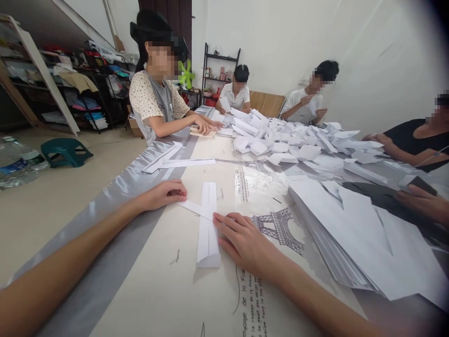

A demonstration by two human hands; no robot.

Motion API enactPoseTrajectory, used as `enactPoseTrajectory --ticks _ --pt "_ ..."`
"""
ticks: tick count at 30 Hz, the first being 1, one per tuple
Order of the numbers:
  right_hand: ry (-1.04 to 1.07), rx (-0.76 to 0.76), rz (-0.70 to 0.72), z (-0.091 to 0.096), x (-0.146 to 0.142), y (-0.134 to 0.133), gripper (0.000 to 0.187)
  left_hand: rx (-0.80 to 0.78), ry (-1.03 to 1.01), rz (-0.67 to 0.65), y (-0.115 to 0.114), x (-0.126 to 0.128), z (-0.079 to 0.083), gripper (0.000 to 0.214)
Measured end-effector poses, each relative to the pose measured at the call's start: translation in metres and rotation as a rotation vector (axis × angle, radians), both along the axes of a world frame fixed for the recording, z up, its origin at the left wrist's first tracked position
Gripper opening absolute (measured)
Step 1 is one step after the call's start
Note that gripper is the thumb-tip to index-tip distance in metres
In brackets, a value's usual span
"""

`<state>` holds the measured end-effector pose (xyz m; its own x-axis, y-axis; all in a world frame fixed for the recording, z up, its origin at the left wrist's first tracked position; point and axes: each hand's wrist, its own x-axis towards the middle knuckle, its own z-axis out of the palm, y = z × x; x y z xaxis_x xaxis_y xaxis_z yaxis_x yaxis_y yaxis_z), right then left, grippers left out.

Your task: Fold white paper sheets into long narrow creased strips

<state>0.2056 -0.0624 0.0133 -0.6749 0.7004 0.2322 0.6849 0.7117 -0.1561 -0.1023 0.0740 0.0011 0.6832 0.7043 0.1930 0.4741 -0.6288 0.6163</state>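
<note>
A white paper folded into a long flat piece [207, 234] lies lengthwise on the table in front of me, with a seam down its middle. A narrow white paper strip [191, 207] crosses it at a slant. My left hand [163, 194] has its fingers curled and pinches the strip's left end. From the right, my right hand [242, 236] lies low over the table, fingers stretched out. Its fingertips touch the right edge of the folded paper, near the strip's other end.
Loose folded papers [280, 135] form a big heap farther back. A stack of white sheets [351, 234] lies at the right. Folded strips [185, 163] rest beyond my left hand. Several people sit around the printed tablecloth [157, 285]. A green stool [66, 150] stands on the floor, left.
</note>
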Motion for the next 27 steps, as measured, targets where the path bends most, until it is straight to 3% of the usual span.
enactPoseTrajectory --ticks 27 --pt "-0.021 0.011 0.010 -0.0011 0.0022 0.0017 0.040 0.133 0.167 0.049 0.0055 -0.0037 -0.0058 0.035"
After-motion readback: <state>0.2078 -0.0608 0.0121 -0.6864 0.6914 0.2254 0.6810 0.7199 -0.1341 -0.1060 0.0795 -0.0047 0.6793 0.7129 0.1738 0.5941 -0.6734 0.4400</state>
